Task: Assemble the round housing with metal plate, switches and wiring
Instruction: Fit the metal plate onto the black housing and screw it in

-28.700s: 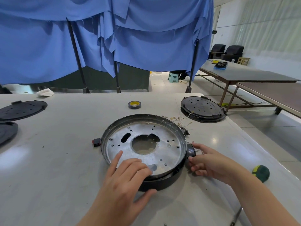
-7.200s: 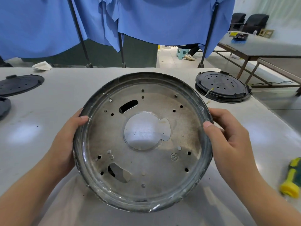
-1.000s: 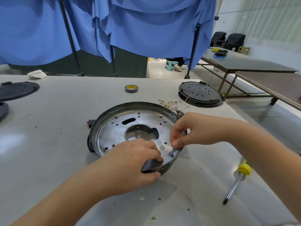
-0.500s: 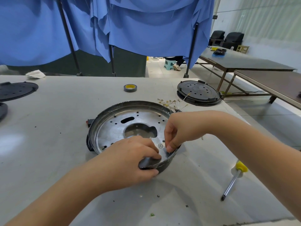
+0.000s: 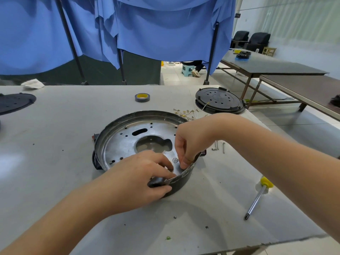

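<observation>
Grey table (image 5: 55, 162) bore housing (image 5: 182, 183) at centre, metal plate (image 5: 121, 146) seated inside. Near rim was gripped by left hand (image 5: 139, 179), thumb outside wall, fingers curled over edge onto plate. Right hand (image 5: 191, 142) was bent down at right rim, fingertips pinched together; item pinched could not be told. Screwdriver (image 5: 257, 197) was laid at right, well apart.

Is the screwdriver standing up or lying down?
Lying down. The screwdriver rests flat on the table, yellow handle farther away, tip pointing toward the near edge. Neither hand touches it.
</observation>
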